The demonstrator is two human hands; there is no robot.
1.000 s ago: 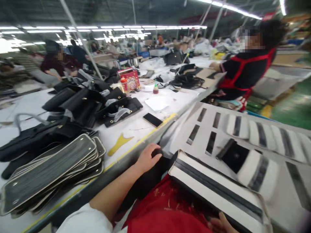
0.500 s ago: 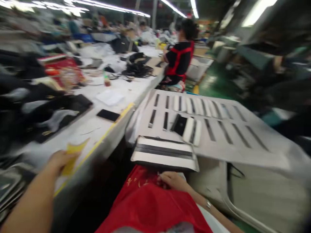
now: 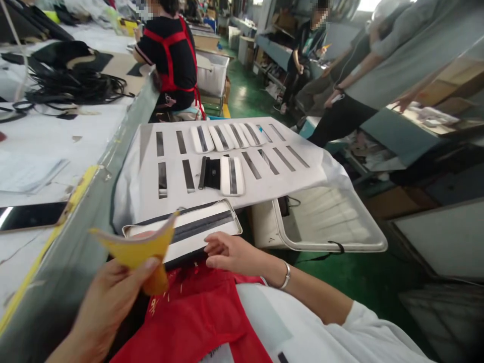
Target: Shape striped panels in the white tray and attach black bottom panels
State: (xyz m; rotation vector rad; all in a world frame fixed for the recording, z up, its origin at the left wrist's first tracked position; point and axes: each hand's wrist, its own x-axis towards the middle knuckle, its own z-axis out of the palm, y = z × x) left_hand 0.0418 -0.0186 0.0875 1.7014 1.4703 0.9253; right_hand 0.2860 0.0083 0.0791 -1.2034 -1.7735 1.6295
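My left hand [image 3: 109, 297] is closed on a yellow curved piece [image 3: 141, 252], thumb over fingers, holding it raised just in front of the striped panel [image 3: 189, 232]. My right hand [image 3: 230, 254] rests with loosely curled fingers touching the panel's near right edge; I cannot tell whether it grips or only steadies it. The panel, white with a dark central band, lies above my red apron [image 3: 196, 317], its long axis running left to right and rising slightly toward the right. The yellow piece overlaps the panel's left end in view, so my left hand is nearer that end and my right nearer the other. Beyond lies a white slotted board [image 3: 170, 181] carrying smaller striped pieces [image 3: 231, 175]. The workbench [image 3: 45, 146] runs along my left, with a phone [image 3: 30, 216] near its yellow-taped edge.
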